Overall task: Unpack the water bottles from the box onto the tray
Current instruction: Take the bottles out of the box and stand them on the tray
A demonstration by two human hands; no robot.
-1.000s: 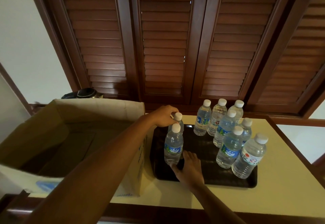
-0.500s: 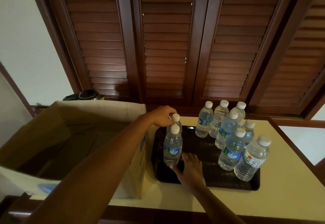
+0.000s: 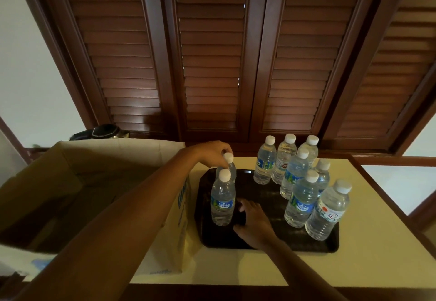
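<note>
A dark tray (image 3: pixel 271 247) lies on the cream tabletop, right of an open cardboard box (image 3: pixel 99 159). My left hand (image 3: pixel 211 152) reaches over the box's corner and pinches the neck of a water bottle (image 3: pixel 232 169) standing at the tray's back left. A second bottle (image 3: pixel 223 202) with a blue label stands just in front of it. My right hand (image 3: pixel 253 222) rests flat on the tray beside that front bottle's base, fingers apart, holding nothing. Several more bottles (image 3: pixel 300 197) stand upright along the tray's right side. What I can see of the box's inside is dark and shows no bottle.
Dark wooden louvred shutters (image 3: pixel 212 64) rise behind the table. A black kettle-like object (image 3: pixel 103 132) sits behind the box. The table's wooden edge (image 3: pixel 389 197) runs along the right. The tray's middle (image 3: pixel 264 194) is bare.
My right hand has slipped a little away from the front bottle's base and lies on the tray. My left hand stays on the rear bottle's neck. The view dipped slightly.
</note>
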